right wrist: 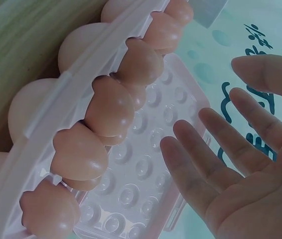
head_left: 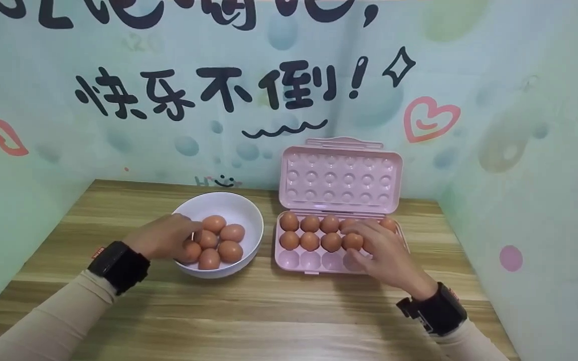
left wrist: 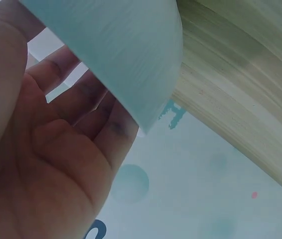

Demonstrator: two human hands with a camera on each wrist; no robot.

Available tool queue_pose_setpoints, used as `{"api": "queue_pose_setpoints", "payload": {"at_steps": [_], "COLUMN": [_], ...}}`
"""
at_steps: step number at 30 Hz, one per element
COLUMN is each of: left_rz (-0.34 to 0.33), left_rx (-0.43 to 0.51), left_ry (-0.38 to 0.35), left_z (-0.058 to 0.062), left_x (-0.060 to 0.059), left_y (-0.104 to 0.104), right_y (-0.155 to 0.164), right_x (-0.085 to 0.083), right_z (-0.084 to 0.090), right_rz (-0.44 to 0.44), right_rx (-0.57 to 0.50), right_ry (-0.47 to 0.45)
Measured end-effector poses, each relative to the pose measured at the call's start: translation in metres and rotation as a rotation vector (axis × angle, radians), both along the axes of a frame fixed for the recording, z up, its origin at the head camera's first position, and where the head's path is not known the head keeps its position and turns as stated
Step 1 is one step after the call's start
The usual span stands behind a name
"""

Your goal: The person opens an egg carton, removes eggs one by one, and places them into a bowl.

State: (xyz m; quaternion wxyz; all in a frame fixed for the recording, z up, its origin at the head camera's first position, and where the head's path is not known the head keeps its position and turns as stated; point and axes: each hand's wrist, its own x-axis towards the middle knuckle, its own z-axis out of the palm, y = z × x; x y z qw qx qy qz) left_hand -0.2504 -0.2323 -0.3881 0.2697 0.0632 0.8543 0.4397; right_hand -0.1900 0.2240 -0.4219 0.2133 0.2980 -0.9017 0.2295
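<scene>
While the right hand (head_left: 387, 253) hovered, fingers spread and empty, over the egg tray (head_left: 314, 263), the left hand (head_left: 161, 235) reached into the bowl (head_left: 246, 210), the eggs (head_left: 219, 238) lying at its fingertips, grip hidden.

wooden table (head_left: 279, 311), pale green lettered walls (head_left: 530, 150)

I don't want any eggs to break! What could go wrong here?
The left hand reaches into the white bowl among piled eggs; gripping one too hard, or knocking it against the others, might crack it. The right hand hovers open over the pink egg tray, so pressing down could crack the seated eggs. The raised lid could fall shut.
</scene>
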Motion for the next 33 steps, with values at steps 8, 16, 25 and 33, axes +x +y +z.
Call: {"api": "queue_pose_setpoints", "payload": {"at_steps": [8,16,25,33], "left_rz": [-0.218,-0.312,-0.265,-0.271], "left_rx": [-0.200,-0.315,-0.198,-0.107], "left_ry": [0.276,0.740,0.905,0.935], "left_z": [0.009,0.017,0.010,-0.002], "left_x": [0.003,0.003,0.008,0.015], "left_y": [-0.004,0.014,0.045,0.064], "right_y": [-0.011,-0.032,-0.056,-0.076], "right_x": [-0.005,-0.016,-0.032,-0.040], "right_z": [0.012,0.020,0.021,0.017], "right_rz": [0.014,0.094,0.140,0.094], "right_rx": [0.019,0.038,0.092,0.177], "right_ry": [-0.038,-0.081,-0.138,-0.180]}}
